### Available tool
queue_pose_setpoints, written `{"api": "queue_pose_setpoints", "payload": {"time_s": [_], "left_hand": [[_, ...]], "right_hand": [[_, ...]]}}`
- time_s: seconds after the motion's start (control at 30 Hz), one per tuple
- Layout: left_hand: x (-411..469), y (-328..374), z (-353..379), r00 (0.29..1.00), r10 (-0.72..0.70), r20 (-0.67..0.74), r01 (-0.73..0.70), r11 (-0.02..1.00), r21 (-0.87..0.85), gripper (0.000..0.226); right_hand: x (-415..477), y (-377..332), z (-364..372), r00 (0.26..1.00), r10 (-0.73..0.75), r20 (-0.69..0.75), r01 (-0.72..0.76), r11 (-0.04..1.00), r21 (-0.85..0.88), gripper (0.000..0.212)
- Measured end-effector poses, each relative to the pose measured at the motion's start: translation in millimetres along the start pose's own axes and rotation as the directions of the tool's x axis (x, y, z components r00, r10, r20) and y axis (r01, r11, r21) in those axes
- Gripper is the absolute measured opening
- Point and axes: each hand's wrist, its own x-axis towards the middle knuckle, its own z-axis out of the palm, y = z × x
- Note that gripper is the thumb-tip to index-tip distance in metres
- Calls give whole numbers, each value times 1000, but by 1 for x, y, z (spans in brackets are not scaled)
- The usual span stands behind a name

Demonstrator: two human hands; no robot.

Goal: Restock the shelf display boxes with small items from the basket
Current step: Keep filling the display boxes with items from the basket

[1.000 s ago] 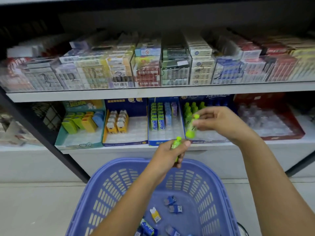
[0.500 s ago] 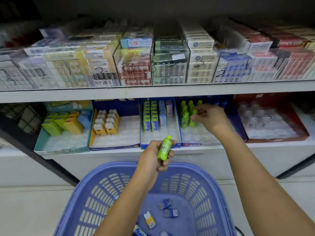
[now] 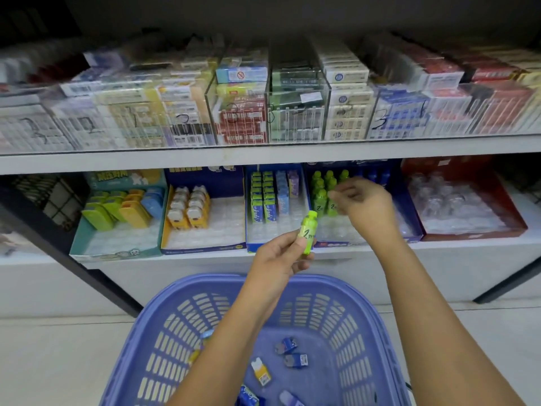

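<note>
**Green bottle in left hand, before the shelf**

The bottle (image 3: 307, 232) is held up in front of the lower shelf (image 3: 474, 249), above the far rim of the basket (image 3: 369, 326). It is small and green, with a dark "2" on its side. Its long axis is near upright, and the cap end points up and leans a little to the right, toward the boxes. The bottom end is hidden in the grip.

The left hand (image 3: 278, 259) pinches the bottle low down. The thumb lies across the front and the fingers curl round behind.

The right hand (image 3: 366, 203) hangs over the blue box (image 3: 336, 244), just right of the green bottles (image 3: 320, 197) that stand there cap up in rows. The hand is blurred. Its fingers look loosely bent and we see nothing in them. Whether a fingertip touches a bottle we cannot tell.

Left of that box another holds upright green and blue packs (image 3: 263, 197). To the right a red box (image 3: 468, 231) holds clear wrapped pieces.

In the basket lie two small blue packs (image 3: 295, 360) and a yellow pack (image 3: 262, 372), all flat on the bottom. More blue ones sit at the near edge, partly cut off.

The upper shelf (image 3: 205, 159) carries clear bins of cartons with hand-written numbers on the fronts.
</note>
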Motion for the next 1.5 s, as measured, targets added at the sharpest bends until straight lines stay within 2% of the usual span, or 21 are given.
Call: {"api": "queue_pose_setpoints", "payload": {"time_s": [0.03, 0.1, 0.13, 0.2, 0.27, 0.33, 0.37, 0.4, 0.47, 0.53, 0.6, 0.67, 0.8, 1.1, 1.17, 1.23, 1.33, 1.4, 1.47, 1.5], "left_hand": [[-1, 0, 1, 1000, 22, -3, -22, 999, 35, 26], [-1, -1, 1, 998, 67, 1, -67, 995, 71, 27], [0, 0, 1, 996, 88, 4, -88, 994, 71, 26], [3, 4, 0, 991, 133, 8, -133, 989, 65, 25], [5, 5, -2, 984, 177, 19, -178, 977, 120, 25], [7, 2, -5, 974, 222, 41, -222, 909, 352, 29], [8, -2, -8, 970, 236, 65, -234, 815, 530, 37], [8, -6, -11, 965, 241, 100, -241, 678, 694, 45], [8, -15, -17, 957, 230, 178, -263, 422, 868, 54], [8, -21, -19, 947, 224, 231, -289, 274, 918, 57], [8, -23, -19, 939, 240, 247, -301, 220, 928, 59], [10, -23, -19, 936, 251, 246, -301, 215, 929, 59], [13, -21, -19, 941, 242, 236, -290, 222, 931, 58], [14, -22, -17, 949, 226, 221, -276, 250, 928, 58], [8, -19, -18, 942, 240, 236, -304, 307, 902, 55], [0, -16, -19, 918, 327, 227, -353, 404, 844, 46], [-9, -22, -23, 875, 438, 207, -412, 447, 794, 29], [-12, -35, -31, 916, 345, 205, -361, 484, 797, 23], [-15, -56, -45, 973, 127, 193, -230, 479, 847, 22], [-17, -68, -55, 984, 15, 178, -167, 440, 882, 22]], "right_hand": [[-9, -9, 1, 992, 16, 125, -27, 995, 94, 8], [-21, -27, 2, 913, -16, 408, -64, 981, 182, 13], [-25, -35, 1, 874, -37, 485, -69, 978, 199, 12], [-28, -44, -2, 849, -68, 524, -67, 970, 235, 16], [-27, -44, -6, 862, -84, 500, -43, 970, 237, 19], [-20, -38, -11, 917, -95, 387, 43, 989, 141, 19], [-15, -34, -16, 954, -109, 280, 95, 993, 64, 20], [-9, -29, -21, 980, -123, 159, 127, 992, -17, 21], [4, -15, -32, 989, -148, -32, 142, 980, -137, 24], [14, -1, -39, 981, -168, -102, 143, 966, -215, 25], [23, 13, -37, 983, -170, -68, 145, 950, -276, 25], [28, 24, -31, 991, -132, -1, 126, 944, -304, 31], [34, 39, -23, 997, -62, 49, 72, 967, -246, 39], [39, 39, -16, 999, -7, 53, 23, 951, -309, 37], [35, 32, -19, 997, -12, 75, 38, 935, -353, 36], [27, 26, -22, 996, -22, 82, 50, 931, -362, 37], [8, 16, -23, 997, -73, -11, 65, 945, -322, 34], [-10, 1, -17, 994, -106, -2, 100, 936, -337, 21], [-31, -17, -1, 973, -52, 226, 139, 911, -389, 21], [-43, -24, 11, 920, 20, 392, 162, 890, -425, 25]]}}
